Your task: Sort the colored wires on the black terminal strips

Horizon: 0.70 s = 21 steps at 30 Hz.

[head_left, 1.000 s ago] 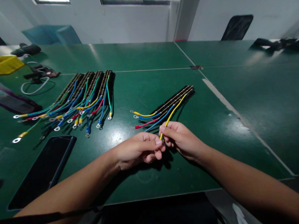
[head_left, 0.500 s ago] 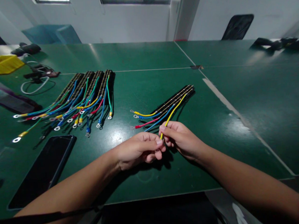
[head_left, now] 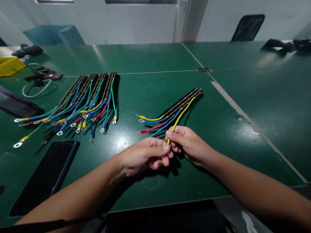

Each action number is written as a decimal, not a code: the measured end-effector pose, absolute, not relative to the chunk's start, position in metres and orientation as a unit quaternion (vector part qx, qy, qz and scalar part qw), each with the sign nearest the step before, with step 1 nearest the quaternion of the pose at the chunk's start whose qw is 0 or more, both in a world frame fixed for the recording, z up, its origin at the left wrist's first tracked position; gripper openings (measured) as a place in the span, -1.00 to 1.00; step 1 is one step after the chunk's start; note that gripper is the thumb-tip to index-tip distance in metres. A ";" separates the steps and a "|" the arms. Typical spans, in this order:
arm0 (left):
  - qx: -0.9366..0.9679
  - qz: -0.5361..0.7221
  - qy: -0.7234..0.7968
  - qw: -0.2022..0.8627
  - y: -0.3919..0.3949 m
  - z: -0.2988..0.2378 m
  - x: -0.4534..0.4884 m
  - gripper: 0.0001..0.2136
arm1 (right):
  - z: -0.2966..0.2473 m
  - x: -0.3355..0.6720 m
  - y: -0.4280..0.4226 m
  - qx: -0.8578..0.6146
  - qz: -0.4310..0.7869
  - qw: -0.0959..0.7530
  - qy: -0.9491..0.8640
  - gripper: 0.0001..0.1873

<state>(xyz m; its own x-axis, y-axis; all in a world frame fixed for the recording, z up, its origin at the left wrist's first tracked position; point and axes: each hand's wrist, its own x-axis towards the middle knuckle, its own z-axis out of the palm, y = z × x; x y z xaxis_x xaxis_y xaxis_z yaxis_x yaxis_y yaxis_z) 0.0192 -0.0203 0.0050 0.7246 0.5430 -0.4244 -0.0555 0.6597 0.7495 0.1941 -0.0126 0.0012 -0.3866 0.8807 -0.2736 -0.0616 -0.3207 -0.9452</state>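
A yellow wire (head_left: 180, 114) runs from the far right part of a black terminal block (head_left: 180, 104) down to my hands. My right hand (head_left: 187, 142) pinches the wire between thumb and forefinger. Touching it, my left hand (head_left: 149, 153) closes thumb against fingers at the wire's near end; that tip is hidden. Other wires leave the same block: a red wire (head_left: 154, 129) with a red-sleeved ring terminal, a blue wire (head_left: 161, 129) partly behind my left hand, and a yellow-sleeved ring terminal (head_left: 142, 117) farther left.
Several wired terminal blocks (head_left: 109, 84) lie side by side on the green table (head_left: 147, 58), ring terminals toward me. A phone (head_left: 44, 176) rests at the near left. Behind are a yellow bin (head_left: 6, 66), a white cable (head_left: 37, 92) and a plastic bag (head_left: 13, 100).
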 end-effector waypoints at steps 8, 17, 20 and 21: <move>0.356 0.197 0.324 0.854 -0.021 0.004 0.018 -0.72 | 0.004 0.194 -0.014 -0.442 0.682 0.347 -0.468 -0.67; 0.362 0.181 0.321 0.856 -0.021 0.005 0.019 -0.75 | 0.003 0.194 -0.013 -0.433 0.688 0.346 -0.469 -0.67; 0.354 0.199 0.323 0.855 -0.021 0.004 0.019 -0.73 | 0.003 0.194 -0.013 -0.442 0.682 0.346 -0.469 -0.67; 0.354 0.202 0.325 0.853 -0.021 0.004 0.019 -0.73 | 0.003 0.194 -0.014 -0.444 0.681 0.344 -0.469 -0.67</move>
